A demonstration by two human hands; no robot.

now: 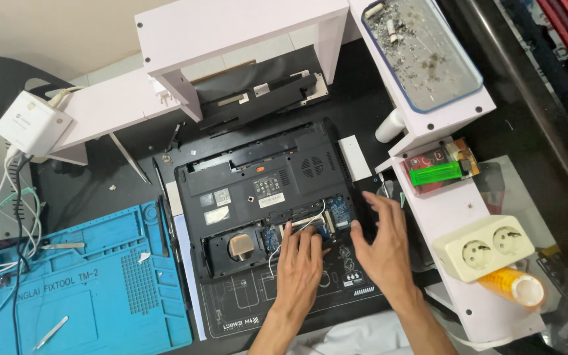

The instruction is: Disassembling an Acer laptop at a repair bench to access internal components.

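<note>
Both hands are working in the opened bay of the upturned black laptop (264, 197) mid-tabletop, covers already off, left hand (299, 263) fingertips pressing by the blue board (336, 213), right hand (382, 246) spread flat, neither gripping anything, reassembly not begun.

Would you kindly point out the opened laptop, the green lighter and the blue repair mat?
opened laptop (251, 190), head view, on its black bottom panel.
green lighter (436, 175), head view, mid-body.
blue repair mat (100, 289), head view, on a bare flat part.
</note>
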